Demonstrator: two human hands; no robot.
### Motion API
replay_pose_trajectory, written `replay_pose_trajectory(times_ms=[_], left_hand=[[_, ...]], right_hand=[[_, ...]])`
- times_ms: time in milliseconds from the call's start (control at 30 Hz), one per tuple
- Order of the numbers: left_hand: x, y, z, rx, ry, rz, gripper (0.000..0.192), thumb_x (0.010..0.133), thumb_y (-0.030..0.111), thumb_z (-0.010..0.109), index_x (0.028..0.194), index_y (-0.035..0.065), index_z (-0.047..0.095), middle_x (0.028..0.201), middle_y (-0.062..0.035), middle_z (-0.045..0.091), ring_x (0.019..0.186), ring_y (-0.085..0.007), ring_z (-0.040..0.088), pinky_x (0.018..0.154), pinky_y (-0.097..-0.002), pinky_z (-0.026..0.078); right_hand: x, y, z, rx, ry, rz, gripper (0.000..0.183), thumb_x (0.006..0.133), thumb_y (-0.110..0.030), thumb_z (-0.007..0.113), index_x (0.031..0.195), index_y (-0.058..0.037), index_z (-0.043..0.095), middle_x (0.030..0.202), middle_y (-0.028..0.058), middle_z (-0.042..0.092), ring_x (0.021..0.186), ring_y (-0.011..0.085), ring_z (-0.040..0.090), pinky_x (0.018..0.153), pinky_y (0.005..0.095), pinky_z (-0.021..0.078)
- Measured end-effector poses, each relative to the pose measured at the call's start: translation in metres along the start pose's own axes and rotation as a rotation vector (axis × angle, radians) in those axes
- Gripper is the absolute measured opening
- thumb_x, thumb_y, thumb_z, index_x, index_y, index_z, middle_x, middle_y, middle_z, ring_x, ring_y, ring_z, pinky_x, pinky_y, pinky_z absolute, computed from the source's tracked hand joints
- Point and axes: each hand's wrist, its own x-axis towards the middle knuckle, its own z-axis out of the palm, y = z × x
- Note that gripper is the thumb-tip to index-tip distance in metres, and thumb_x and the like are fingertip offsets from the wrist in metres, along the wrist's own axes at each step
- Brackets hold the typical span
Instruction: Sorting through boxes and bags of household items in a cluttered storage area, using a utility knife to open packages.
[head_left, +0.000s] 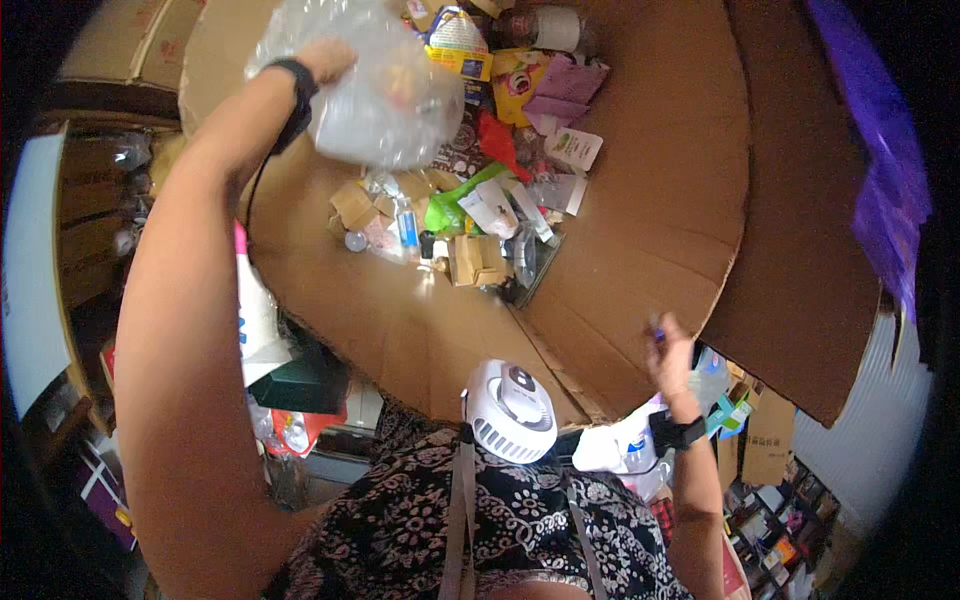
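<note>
My left hand (328, 61) reaches over the far left of a large cardboard box (645, 187) and grips a translucent plastic bag (375, 97). The bag looks puffed out, with something yellowish and red showing faintly through it. Near the box's right front edge, my right hand (673, 364) has its fingers closed around a small dark blue object (659, 332), too blurred to name. Down inside the box lies mixed packaging: a green wrapper (454, 206), a red wrapper (501, 142), a small carton (478, 260) and a purple packet (564, 86).
A white portable fan (510, 412) hangs at my chest, close to the box rim. Purple plastic sheeting (885, 165) hangs on the right. Bags of bottles (637, 450) and a cardboard carton (769, 435) stand right of me; a dark green container (304, 379) sits at left.
</note>
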Motion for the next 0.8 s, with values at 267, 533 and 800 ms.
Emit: replay_pose_trajectory(times_ms=[267,533,800], left_hand=[[0.018,0.007,0.051,0.360,-0.839,-0.538,0.029,0.082,0.021,0.049,0.106,0.0094,0.060,0.111,-0.0119,0.057,0.098,-0.0249,0.056,0.083,-0.0398,0.045],[0.004,0.171,0.185,-0.455,-1.135,-0.066,0.029,0.080,0.027,0.049,0.104,0.0116,0.055,0.101,-0.0063,0.052,0.092,-0.0228,0.047,0.072,-0.0433,0.038],[0.099,0.364,0.116,-1.095,-0.832,0.713,0.024,0.074,0.014,0.051,0.096,0.0064,0.057,0.078,-0.0145,0.058,0.066,-0.0222,0.055,0.055,-0.0329,0.043]], right_hand=[[0.073,0.090,-0.063,-0.575,0.201,-0.198,0.047,0.082,-0.028,0.040,0.117,0.0024,0.042,0.114,0.0187,0.046,0.108,0.0310,0.039,0.091,0.0417,0.0318],[0.074,0.097,-0.049,-0.441,0.239,0.079,0.071,0.051,0.002,0.059,0.120,0.0005,0.040,0.118,0.0164,0.043,0.111,0.0342,0.035,0.097,0.0440,0.0221],[0.060,0.142,-0.045,-0.441,0.117,0.079,0.075,0.062,0.002,0.058,0.131,0.0006,0.029,0.130,0.0201,0.037,0.125,0.0329,0.028,0.106,0.0442,0.0095]])
